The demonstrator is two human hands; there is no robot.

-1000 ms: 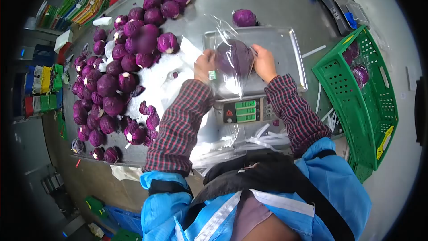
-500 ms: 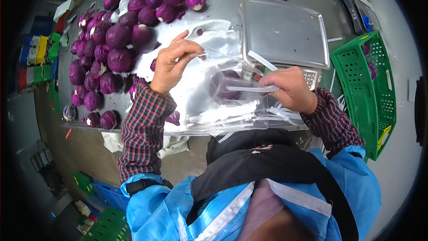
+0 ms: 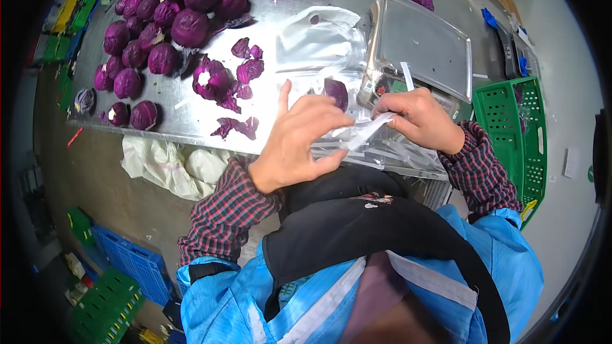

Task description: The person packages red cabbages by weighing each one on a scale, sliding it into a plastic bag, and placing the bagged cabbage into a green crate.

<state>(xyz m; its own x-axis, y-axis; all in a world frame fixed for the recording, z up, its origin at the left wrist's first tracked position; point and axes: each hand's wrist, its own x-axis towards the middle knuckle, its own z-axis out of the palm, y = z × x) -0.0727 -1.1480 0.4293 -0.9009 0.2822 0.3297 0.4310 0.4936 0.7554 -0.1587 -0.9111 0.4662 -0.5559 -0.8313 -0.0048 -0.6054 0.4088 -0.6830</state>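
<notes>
A red cabbage [image 3: 336, 93] sits in a clear plastic bag on the table's near edge, partly behind my left hand. My left hand [image 3: 298, 137] hovers beside the bag, fingers spread and thumb apart, apparently gripping nothing. My right hand [image 3: 417, 118] is closed in a pinch on a white strip [image 3: 373, 130] that stretches toward the left hand's fingertips, beside the bag's plastic. Another white strip [image 3: 407, 76] sticks up behind the right hand. More loose white strips [image 3: 398, 160] lie below it at the table edge.
A heap of red cabbages [image 3: 191, 9] covers the table's far left, with torn cabbage leaves [image 3: 245, 70] nearer. Flat clear bags [image 3: 319, 41] lie centrally. A scale with a metal tray [image 3: 424, 41] stands right of them, and a green crate [image 3: 510, 127] farther right.
My left hand has come down and right toward the right hand, its fingers spreading. The right hand still pinches a strip. The camera view has shifted, showing more floor at left.
</notes>
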